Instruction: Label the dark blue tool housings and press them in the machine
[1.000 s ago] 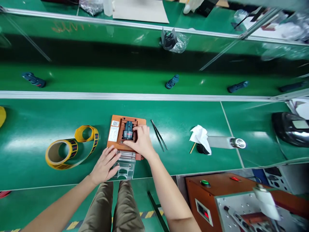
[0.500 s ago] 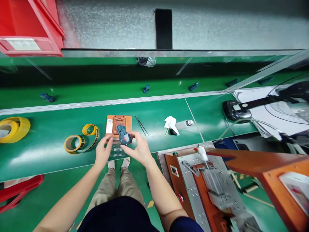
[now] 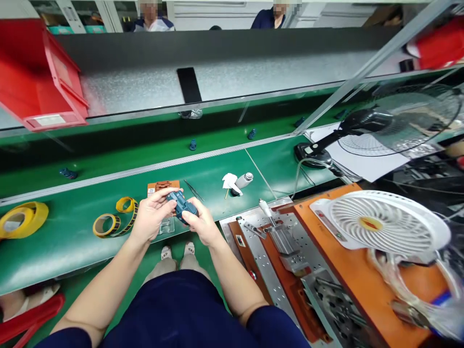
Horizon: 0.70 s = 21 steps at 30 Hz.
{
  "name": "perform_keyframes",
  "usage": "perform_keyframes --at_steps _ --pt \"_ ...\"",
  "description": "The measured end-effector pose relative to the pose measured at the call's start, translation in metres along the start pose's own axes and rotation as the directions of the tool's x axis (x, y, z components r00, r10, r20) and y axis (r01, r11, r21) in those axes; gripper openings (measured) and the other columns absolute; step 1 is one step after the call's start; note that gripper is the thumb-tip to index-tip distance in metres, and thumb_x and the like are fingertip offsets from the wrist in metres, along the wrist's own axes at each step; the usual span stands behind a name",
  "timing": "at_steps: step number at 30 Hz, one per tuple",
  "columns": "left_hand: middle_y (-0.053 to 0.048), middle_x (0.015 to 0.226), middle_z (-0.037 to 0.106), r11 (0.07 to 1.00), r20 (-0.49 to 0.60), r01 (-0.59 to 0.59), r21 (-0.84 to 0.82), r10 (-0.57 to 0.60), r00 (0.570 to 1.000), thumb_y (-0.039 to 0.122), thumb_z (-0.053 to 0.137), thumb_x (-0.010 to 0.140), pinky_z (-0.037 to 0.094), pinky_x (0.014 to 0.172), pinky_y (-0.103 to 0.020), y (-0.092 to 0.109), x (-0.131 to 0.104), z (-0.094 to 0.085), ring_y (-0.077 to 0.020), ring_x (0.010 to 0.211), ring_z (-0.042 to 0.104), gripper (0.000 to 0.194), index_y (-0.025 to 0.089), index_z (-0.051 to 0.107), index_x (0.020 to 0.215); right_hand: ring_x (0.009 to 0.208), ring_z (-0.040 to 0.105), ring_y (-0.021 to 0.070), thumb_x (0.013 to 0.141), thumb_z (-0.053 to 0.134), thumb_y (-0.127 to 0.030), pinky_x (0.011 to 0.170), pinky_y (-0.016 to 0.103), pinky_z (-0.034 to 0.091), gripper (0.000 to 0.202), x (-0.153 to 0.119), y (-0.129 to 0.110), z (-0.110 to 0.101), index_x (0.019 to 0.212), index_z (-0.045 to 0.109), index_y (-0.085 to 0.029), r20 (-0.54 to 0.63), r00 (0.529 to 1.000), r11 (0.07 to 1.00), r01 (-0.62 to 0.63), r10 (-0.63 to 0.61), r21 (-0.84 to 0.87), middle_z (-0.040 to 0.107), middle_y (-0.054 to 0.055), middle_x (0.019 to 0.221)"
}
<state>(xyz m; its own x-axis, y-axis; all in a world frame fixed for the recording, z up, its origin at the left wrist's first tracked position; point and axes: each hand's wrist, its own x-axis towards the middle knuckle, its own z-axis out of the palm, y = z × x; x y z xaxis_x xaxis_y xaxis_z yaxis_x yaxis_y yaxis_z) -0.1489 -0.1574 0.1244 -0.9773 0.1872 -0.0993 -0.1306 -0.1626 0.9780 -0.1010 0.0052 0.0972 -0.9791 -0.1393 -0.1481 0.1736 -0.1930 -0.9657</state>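
Note:
Both hands hold a small dark-blue plastic device (image 3: 182, 206) above the green workbench's front edge. My left hand (image 3: 152, 215) pinches its left end between thumb and fingers. Round its right end closes my right hand (image 3: 203, 223), thumb on top. Partly hidden behind the hands is an orange-brown fixture block (image 3: 170, 184) with a white label. A clear plastic stand (image 3: 167, 225) shows below the device. Black tweezers (image 3: 194, 190) lie just right of the block. To the left are label rolls with a yellow core (image 3: 105, 225).
Wide yellow tape rolls (image 3: 23, 220) lie far left. A bottle (image 3: 244, 180) with white tissue (image 3: 229, 181) stands right of the tweezers. Several blue devices sit on the green belt (image 3: 152, 156) behind. A metal press fixture (image 3: 284, 239) and white fan (image 3: 380, 222) fill the right.
The view has tilted up and turned right, showing two people at the back. My left hand has come from beside the device to grip it, and the device is now turned sideways between both hands.

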Motion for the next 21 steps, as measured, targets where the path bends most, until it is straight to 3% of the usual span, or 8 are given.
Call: perform_keyframes --at_steps 3,7,11,14,18,21 --pt "-0.013 0.117 0.076 1.000 0.050 -0.008 -0.008 0.009 0.999 0.036 0.084 0.074 0.061 0.083 -0.033 0.005 -0.004 0.015 -0.0256 0.102 0.073 0.041 0.018 0.076 0.110 0.057 0.046 0.0102 0.083 0.068 -0.056 0.047 0.021 0.031 0.037 -0.010 -0.005 -0.002 0.089 0.051 -0.023 -0.040 0.999 0.995 0.014 -0.010 0.102 0.051 -0.005 0.071" --pt "-0.012 0.114 0.077 0.999 0.066 -0.024 -0.047 0.027 0.997 0.037 0.085 0.073 0.060 0.085 -0.033 0.011 -0.005 0.031 -0.0254 0.102 0.073 0.041 0.019 0.077 0.109 0.050 0.039 0.0085 0.088 0.060 -0.062 0.042 0.019 0.023 0.039 -0.019 -0.013 -0.005 0.086 0.048 -0.024 -0.090 0.996 0.983 0.017 0.000 0.185 0.047 -0.006 0.068" --pt "-0.013 0.110 0.077 0.997 0.083 -0.072 -0.010 0.073 0.994 0.039 0.084 0.074 0.058 0.090 -0.037 0.013 -0.005 0.044 -0.0265 0.102 0.072 0.042 0.018 0.076 0.109 0.048 0.042 0.0081 0.087 0.058 -0.066 0.039 0.018 0.017 0.044 -0.025 -0.023 -0.011 0.085 0.047 -0.024 -0.087 0.996 0.967 0.029 -0.007 0.255 0.049 -0.005 0.068" --pt "-0.010 0.104 0.077 0.984 0.100 -0.176 0.019 0.173 0.980 0.039 0.080 0.078 0.056 0.088 -0.034 0.011 -0.005 0.055 -0.0249 0.101 0.071 0.035 0.019 0.076 0.106 0.043 0.035 0.0069 0.086 0.056 -0.071 0.038 0.016 0.013 0.048 -0.031 -0.031 -0.012 0.087 0.046 -0.024 -0.010 0.999 0.921 -0.046 0.054 0.388 0.051 -0.005 0.060" --pt "-0.002 0.075 0.068 0.947 0.073 -0.310 0.079 0.305 0.950 0.042 0.066 0.088 0.051 0.068 -0.025 0.012 -0.005 0.071 -0.0150 0.072 0.062 0.024 0.020 0.072 0.082 0.041 0.017 0.0049 0.085 0.051 -0.077 0.037 0.015 0.010 0.056 -0.040 -0.036 -0.007 0.095 0.050 -0.022 0.236 0.964 0.801 -0.239 0.125 0.549 0.047 -0.008 0.050" --pt "0.001 0.066 0.059 0.932 0.114 -0.299 0.204 0.281 0.953 0.042 0.061 0.091 0.045 0.062 -0.024 0.020 -0.003 0.080 -0.0130 0.063 0.054 0.032 0.019 0.063 0.069 0.044 0.026 0.0056 0.085 0.054 -0.077 0.038 0.016 0.012 0.057 -0.046 -0.034 -0.004 0.092 0.052 -0.020 0.209 0.969 0.807 -0.225 0.129 0.546 0.054 -0.003 0.058"
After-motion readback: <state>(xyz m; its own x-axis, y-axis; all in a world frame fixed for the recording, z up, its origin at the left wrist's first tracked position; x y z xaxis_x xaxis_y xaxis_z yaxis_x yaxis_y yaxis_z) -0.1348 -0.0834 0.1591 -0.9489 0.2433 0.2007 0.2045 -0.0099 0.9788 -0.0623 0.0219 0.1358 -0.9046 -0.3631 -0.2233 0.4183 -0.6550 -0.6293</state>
